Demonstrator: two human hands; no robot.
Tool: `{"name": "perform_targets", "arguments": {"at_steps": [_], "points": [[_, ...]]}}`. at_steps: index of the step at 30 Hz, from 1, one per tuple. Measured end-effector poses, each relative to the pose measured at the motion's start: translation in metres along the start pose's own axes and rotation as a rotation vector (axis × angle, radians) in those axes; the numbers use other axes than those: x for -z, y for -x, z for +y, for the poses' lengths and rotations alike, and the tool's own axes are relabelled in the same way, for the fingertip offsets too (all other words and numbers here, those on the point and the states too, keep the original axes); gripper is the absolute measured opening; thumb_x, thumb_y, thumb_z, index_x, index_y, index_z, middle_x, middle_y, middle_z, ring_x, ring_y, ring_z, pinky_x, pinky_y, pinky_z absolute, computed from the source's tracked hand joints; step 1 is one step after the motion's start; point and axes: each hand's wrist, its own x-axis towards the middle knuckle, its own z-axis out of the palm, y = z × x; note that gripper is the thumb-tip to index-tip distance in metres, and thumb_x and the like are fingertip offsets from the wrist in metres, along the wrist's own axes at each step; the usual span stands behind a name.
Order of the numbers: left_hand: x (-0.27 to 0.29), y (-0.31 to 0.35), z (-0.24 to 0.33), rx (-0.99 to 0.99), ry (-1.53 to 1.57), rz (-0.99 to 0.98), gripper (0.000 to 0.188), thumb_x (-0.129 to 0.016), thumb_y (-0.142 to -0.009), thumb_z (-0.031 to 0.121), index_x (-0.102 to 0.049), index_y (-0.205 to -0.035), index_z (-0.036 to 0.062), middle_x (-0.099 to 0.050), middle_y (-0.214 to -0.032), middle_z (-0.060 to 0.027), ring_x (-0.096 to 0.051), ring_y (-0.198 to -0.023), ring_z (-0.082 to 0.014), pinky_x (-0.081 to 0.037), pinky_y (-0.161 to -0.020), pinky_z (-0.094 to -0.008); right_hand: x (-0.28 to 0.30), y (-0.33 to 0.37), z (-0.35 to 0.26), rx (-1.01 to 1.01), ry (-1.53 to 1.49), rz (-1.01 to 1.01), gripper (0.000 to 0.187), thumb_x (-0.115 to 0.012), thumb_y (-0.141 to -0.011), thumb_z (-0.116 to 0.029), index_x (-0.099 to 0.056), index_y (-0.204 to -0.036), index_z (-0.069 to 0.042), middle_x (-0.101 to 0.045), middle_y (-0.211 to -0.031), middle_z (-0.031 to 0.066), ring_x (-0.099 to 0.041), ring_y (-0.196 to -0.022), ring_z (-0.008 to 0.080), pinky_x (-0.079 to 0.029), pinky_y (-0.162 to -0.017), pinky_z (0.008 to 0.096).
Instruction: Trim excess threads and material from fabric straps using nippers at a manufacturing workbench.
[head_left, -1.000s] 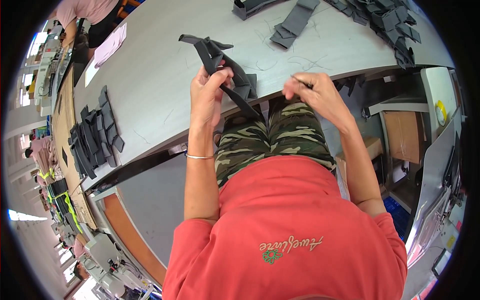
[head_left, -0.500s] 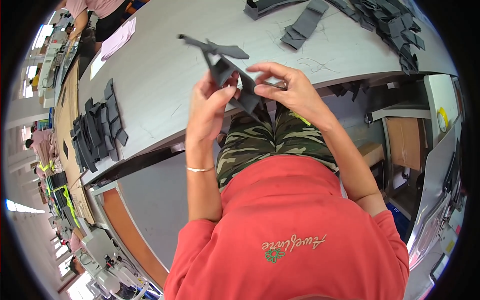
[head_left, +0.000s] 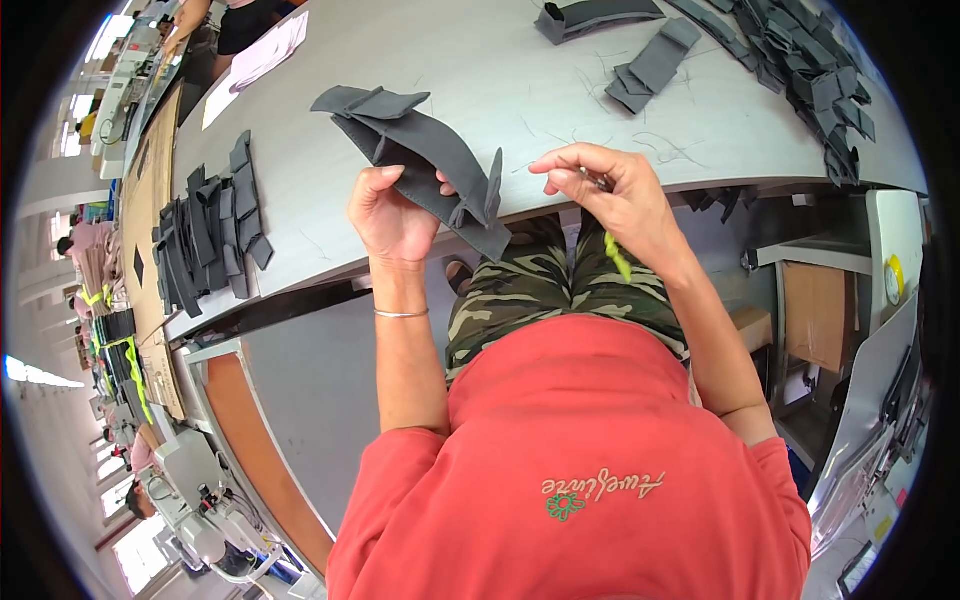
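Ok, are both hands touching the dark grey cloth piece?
No, only the left hand holds the cloth piece; the right hand is apart from it.

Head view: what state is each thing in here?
Left hand: closed on the grey fabric piece.
Grey fabric piece: folded, held up, flaps spread.
Right hand: curled around a small, mostly hidden object.
Yellow strip: dangling below the right hand.
Left fabric pile: heaped on the table.
Right fabric pile: loosely heaped.
Pink sheets: lying flat.
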Motion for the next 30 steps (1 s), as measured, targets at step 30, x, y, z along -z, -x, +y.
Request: {"name": "perform_targets", "arguments": {"at_steps": [30], "points": [[0.010,-0.014,0.008,-0.059,-0.811,0.261,0.035,-0.070,-0.084,0.015,-0.052,-0.108,-0.0018,-0.067,-0.095,-0.0141,-0.065,-0.085,-0.0191,-0.049,-0.081,-0.0304,-0.041,-0.047,0.009,0.329,0.828,-0.090,0.047,-0.054,-0.068,0.010,-0.070,-0.103,-0.016,-0.061,-0.084,0.0047,-0.061,-0.071,0.0235,-0.048,-0.063,0.0325]]}}
